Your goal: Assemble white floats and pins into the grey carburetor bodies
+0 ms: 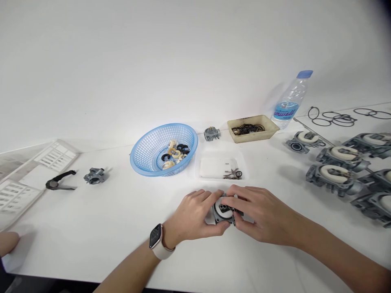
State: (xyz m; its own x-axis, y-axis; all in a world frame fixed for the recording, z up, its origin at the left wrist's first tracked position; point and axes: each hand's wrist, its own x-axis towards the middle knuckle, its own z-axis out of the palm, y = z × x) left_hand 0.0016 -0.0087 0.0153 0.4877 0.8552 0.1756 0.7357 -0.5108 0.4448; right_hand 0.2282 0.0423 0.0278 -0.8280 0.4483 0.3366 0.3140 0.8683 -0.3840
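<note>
Between both hands, low over the white table, sits a grey metal carburetor body (216,216) with a white C-shaped float (226,213) in its open face. My left hand (198,215), a watch on its wrist, grips the body's left side with thumb and fingers. My right hand (259,213) closes on the body's right side, its index finger lying over the float. Parts of the body are hidden under the fingers. Just beyond the hands, a shallow clear tray (210,167) holds small metal pins and a black ring.
A blue basket (143,167) of white and black floats stands behind. A beige tray (259,137) of black rings and a water bottle (288,101) are at back right. Several carburetor bodies (331,179) crowd the right. Leftward lie another carburetor (94,176) and a black watch (58,182). Someone's elbow (8,243) shows.
</note>
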